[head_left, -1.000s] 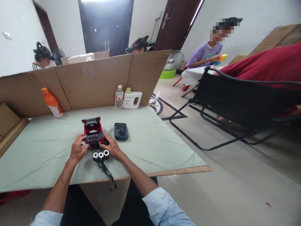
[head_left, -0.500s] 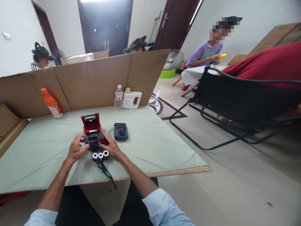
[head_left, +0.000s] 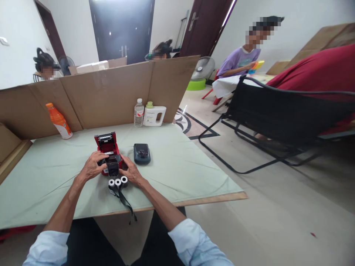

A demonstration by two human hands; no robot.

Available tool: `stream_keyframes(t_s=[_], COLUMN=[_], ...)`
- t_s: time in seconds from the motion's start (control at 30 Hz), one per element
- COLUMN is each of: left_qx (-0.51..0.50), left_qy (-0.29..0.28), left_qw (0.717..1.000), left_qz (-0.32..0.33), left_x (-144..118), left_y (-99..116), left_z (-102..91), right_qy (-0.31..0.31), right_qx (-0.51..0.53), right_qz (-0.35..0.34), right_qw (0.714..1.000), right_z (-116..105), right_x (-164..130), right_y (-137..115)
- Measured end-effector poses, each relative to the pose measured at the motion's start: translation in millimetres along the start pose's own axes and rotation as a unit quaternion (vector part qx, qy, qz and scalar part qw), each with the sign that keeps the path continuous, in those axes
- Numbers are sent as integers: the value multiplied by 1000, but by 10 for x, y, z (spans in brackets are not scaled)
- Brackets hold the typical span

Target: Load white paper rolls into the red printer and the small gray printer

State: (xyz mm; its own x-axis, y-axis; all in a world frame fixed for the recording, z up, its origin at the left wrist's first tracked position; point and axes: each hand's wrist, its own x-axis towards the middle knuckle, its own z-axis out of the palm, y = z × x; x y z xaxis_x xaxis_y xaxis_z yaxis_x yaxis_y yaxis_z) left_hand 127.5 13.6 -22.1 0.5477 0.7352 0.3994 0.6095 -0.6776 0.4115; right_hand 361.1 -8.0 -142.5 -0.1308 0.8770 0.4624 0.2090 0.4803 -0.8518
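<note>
1. Gripping a small red printer [head_left: 108,157] from both sides: left hand [head_left: 93,167] curled over its left edge and black front part, right hand [head_left: 130,173] pressed on its right side; hands are apart, with the device clamped between them.
2. Printer sits on the green table cover [head_left: 180,162], near the front middle, lid [head_left: 104,139] flipped up and back.
3. Three paper rolls [head_left: 118,182] stand in a row just in front of the printer, touching one another, close to the right hand.
4. One black strap [head_left: 126,203] trails from the rolls over the table edge.
5. One dark handheld device [head_left: 142,153] lies just right of the printer.
6. Risk: a wrist nudge could send the rolls rolling off the near edge; a snag on the dangling strap could drag things down; the open lid could strain if pressed.
7. Farther back: one orange bottle [head_left: 58,121], one clear water bottle [head_left: 139,113], one white jug [head_left: 154,115], against the cardboard divider [head_left: 111,92].
8. Three other people seated beyond; one black folding chair [head_left: 277,122] at right.
</note>
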Motion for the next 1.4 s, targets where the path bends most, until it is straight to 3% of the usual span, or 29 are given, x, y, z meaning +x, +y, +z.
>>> stream_keyframes(t_s=[0.17,0.33,0.6,0.73,0.87,1.03,1.17,1.4], left_qx=[-28,-69,-152,-147,-149,-167,-192,-213], left_qy=[27,32,18,18,28,25,69,120], left_qw=[999,994,977,971,974,977,973,958], left_qz=[-34,-77,-151,-188,-168,-128,-110,-147], left_x=[124,221,233,282,320,323,319,24], left_y=[14,19,-45,-81,-85,-10,41,-80], left_z=[63,44,71,99,94,50,-33,-473], right_qy=[19,-16,-19,-23,-14,0,2,-43], right_qx=[-74,-95,51,129,184,205,205,83], right_qz=[-46,-120,-3,10,16,26,-1,-97], right_qw=[996,988,999,991,983,978,979,991], right_z=[-96,-163,-76,-75,-99,-158,-246,-199], right_x=[161,535,1021,1131,1204,1216,1093,595], right_y=[-161,-499,-655,-801,-952,-1102,-1295,-1618])
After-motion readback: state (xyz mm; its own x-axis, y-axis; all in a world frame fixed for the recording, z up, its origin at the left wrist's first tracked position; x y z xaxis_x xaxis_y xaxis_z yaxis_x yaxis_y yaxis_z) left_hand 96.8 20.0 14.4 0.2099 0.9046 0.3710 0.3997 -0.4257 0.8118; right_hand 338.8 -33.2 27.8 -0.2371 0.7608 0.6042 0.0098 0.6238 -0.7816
